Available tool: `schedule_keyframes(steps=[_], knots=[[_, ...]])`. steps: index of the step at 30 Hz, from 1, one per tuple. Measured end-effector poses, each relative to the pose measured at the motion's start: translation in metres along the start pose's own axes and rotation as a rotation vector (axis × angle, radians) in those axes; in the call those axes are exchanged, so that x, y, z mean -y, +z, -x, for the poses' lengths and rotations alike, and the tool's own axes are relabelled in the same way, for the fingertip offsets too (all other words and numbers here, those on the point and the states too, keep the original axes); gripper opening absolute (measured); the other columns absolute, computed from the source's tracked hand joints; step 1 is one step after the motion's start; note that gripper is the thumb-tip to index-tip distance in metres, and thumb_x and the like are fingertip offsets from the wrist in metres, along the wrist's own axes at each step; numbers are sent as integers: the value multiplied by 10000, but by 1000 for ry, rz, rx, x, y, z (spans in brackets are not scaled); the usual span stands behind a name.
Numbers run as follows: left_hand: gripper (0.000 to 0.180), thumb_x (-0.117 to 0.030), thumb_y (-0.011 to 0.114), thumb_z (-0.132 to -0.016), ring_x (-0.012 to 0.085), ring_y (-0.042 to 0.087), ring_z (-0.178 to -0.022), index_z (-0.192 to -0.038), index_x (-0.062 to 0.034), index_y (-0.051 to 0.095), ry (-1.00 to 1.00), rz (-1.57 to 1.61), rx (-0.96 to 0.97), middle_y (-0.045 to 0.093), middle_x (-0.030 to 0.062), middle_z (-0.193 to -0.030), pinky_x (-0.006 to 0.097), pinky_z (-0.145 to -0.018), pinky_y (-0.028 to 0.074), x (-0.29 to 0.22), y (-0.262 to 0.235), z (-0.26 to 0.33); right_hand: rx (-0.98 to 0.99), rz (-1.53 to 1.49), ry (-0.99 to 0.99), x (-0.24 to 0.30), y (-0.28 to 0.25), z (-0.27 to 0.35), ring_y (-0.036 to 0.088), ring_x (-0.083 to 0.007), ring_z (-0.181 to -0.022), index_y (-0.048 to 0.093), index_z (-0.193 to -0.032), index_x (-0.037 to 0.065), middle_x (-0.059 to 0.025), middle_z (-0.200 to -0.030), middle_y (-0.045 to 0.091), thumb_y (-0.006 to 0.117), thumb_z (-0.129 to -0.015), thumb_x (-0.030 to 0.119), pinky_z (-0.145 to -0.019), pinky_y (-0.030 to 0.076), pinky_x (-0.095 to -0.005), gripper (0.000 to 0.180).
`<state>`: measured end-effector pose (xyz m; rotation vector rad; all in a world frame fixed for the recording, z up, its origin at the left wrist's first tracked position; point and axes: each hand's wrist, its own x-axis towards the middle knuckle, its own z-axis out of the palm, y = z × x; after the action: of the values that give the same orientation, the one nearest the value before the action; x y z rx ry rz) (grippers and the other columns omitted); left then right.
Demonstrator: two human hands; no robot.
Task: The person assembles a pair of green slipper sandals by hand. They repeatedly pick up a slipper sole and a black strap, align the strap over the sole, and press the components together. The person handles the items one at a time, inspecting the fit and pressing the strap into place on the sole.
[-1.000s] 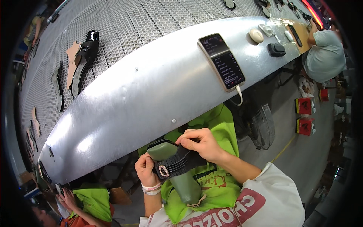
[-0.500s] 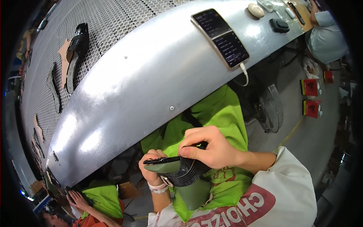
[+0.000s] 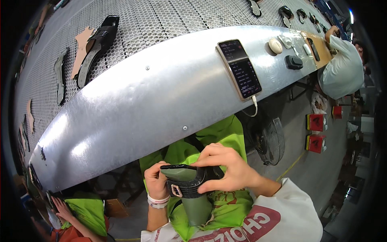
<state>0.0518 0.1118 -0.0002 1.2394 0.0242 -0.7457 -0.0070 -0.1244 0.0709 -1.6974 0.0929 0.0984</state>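
A black shoe upper with a wide ribbed strap wraps a dull green shoe last, held over my lap. A bright, stone-set buckle sits on the strap's left part. My left hand is closed round the left end of the shoe, beside its thin black sole edge; its fingertips are partly hidden. From the right, my right hand grips the shoe, fingers on the upper edge and thumb pressed on the strap's face.
Ahead lies a metal table with a phone on a white cable. Beyond it, a mesh conveyor carries shoe parts. A fan and red cans stand right. Co-workers sit at far right and lower left.
The shoe has turned, so the buckle faces me more. My right thumb has moved from the upper edge down to the strap's face, spreading the grip. The whole view has shifted.
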Motion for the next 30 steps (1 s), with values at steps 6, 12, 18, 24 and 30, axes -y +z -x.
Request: schedule_keyframes(steps=[6, 12, 18, 24, 30], knots=[[221, -141, 653, -901, 82, 454, -623, -831, 67, 627, 54, -368, -177, 550, 21, -703, 229, -559, 343, -43, 30, 7, -11, -378, 74, -54, 7, -1, 518, -209, -962, 640, -966, -52, -109, -1020, 587, 765, -719, 152, -891, 374, -328, 344], [124, -60, 658, -845, 167, 541, -580, -779, 45, 651, 211, -583, -178, 595, 92, -654, 264, -555, 408, -62, 49, 10, -28, -534, 171, -31, 9, -12, 552, -154, -888, 603, -1023, -68, -92, -991, 562, 689, -793, 315, -800, 436, -274, 455], [140, -81, 665, -848, 176, 524, -555, -772, 36, 650, 229, -543, -190, 585, 94, -627, 267, -536, 394, -65, 41, 17, -245, -233, 29, -36, 35, -21, 500, -115, -632, 582, -762, -14, -34, -690, 546, 754, -774, 338, -581, 398, -265, 392], [223, -151, 690, -867, 33, 509, -702, -745, 16, 604, -343, 183, 302, 584, 0, -735, 223, -587, 395, -40, 7, -14, -227, -221, -82, -38, 36, -25, 463, -117, -556, 536, -657, 26, -37, -622, 508, 784, -716, 256, -513, 357, -266, 343], [317, -272, 763, -818, 53, 523, -660, -782, -1, 603, -630, 314, 532, 573, -5, -711, 206, -592, 410, -34, 5, -23, -93, -292, -91, -29, 31, -27, 507, -176, -563, 567, -656, 11, -67, -617, 529, 759, -698, 274, -524, 390, -296, 328]])
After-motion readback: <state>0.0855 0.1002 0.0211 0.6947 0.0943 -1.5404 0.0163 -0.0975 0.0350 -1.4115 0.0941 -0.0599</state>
